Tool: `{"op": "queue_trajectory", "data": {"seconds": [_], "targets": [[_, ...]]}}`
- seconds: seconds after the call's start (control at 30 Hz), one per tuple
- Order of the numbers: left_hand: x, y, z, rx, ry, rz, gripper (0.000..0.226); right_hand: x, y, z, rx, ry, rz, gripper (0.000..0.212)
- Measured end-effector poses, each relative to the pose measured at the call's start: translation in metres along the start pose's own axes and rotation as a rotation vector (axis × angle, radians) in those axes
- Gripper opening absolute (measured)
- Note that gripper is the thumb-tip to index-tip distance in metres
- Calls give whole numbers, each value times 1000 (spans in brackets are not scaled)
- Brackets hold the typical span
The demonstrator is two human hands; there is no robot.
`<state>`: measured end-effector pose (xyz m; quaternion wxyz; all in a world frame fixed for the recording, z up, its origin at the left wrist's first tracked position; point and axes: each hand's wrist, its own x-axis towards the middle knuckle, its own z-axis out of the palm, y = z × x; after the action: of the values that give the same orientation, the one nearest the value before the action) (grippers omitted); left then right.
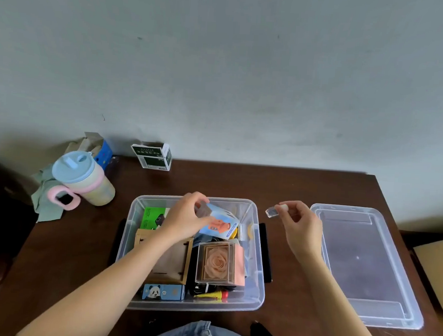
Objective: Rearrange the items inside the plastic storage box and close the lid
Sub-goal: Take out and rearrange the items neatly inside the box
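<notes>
Plastic storage box sits lidless on a dark wooden table against a grey wall; both hands' fingers pinch items.

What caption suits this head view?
Left hand grips a blue carton in the storage box; lid lies beside.

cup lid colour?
Light blue; the cup lid shows in the head view, left of the box.

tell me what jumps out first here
The clear box at the table's middle, crammed with items, a boxed rose at its near right. Both hands are busy: the left hand grips a blue packet over the box, the right hand pinches a small clear piece. The lid lies right.
</notes>
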<state>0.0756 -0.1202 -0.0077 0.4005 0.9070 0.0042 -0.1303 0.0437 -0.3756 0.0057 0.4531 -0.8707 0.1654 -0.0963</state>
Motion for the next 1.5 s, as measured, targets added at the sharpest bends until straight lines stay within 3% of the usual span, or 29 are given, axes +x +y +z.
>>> {"op": "queue_trajectory", "data": {"seconds": [0.1,0.2,0.3,0.5,0.6,0.73,0.93,1.1,1.23,1.5], "targets": [[-9,2,-33,-307,-6,-39,21,1,-21,6,102,-34,-63,7],[-27,-5,-70,-500,-182,-69,15,-1,-34,18,124,-124,-93,8],[-47,-19,-91,-384,-316,-24,17,-4,-38,29,83,-210,-124,8],[-62,-36,-94,-28,-382,35,14,-4,-36,42,-126,-245,-157,9],[-56,-30,-87,-77,-311,58,7,-4,-35,41,-221,-245,-164,11],[-32,-2,-64,-53,-233,108,17,-6,-34,39,-286,-239,-156,10],[24,35,5,414,-603,106,30,-6,-32,33,-327,-232,-131,10],[45,33,47,598,-794,80,44,-4,-28,32,-357,-247,-118,12],[52,25,65,631,-808,108,62,1,-22,32,-354,-254,-125,12],[57,24,84,726,-724,146,60,11,-19,39,-381,-274,-138,11]]}}
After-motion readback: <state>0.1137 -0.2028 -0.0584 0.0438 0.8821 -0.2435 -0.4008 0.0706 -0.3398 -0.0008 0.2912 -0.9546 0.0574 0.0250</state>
